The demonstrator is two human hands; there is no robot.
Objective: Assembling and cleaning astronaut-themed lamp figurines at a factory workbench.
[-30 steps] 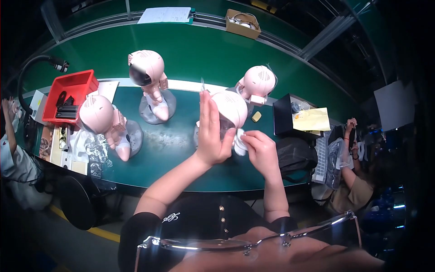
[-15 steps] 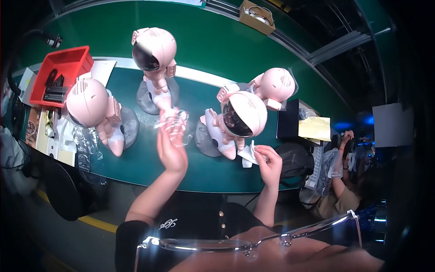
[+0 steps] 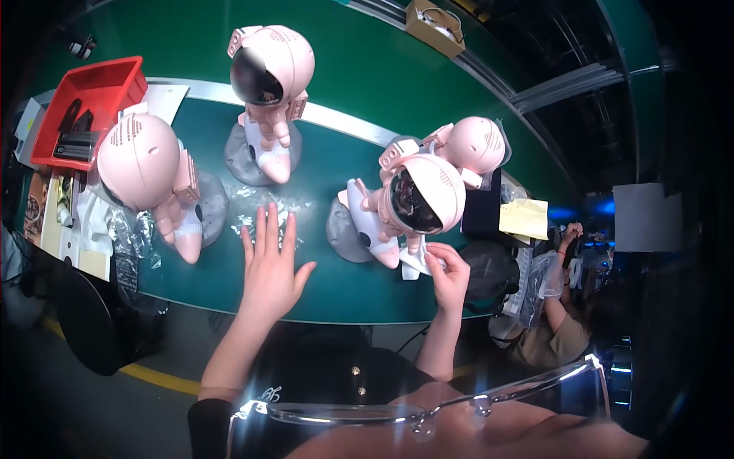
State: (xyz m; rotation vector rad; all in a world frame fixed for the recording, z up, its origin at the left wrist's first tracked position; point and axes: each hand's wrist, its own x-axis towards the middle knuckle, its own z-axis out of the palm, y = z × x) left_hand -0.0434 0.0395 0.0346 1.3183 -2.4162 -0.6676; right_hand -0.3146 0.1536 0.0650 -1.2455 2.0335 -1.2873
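Note:
My left hand (image 3: 271,271) is palm down with its fingers spread, at the near edge of a crinkled clear plastic piece (image 3: 300,213) on the green table. Between the fingertips of my right hand (image 3: 449,277) is a white cloth (image 3: 411,265). It hangs close by the rocket nose of a pink astronaut figure (image 3: 428,191) with a dark visor and grey base. Behind that stands a second pink figure (image 3: 475,144), partly hidden. Beyond my left hand another astronaut (image 3: 279,65) stands upright on its rocket, and one more (image 3: 141,161) is to the left.
At the left are a red bin (image 3: 92,80) with dark parts inside, and clear plastic wrapping (image 3: 136,256). On the right lie a yellow paper (image 3: 524,217) and a black object (image 3: 482,203). A co-worker's arm (image 3: 556,306) shows farther right. A cardboard box (image 3: 434,28) sits up back.
My left hand has let go of the crumpled clear plastic, drawn back toward me and spread flat. The plastic now lies on the table. My right hand still pinches the white cloth.

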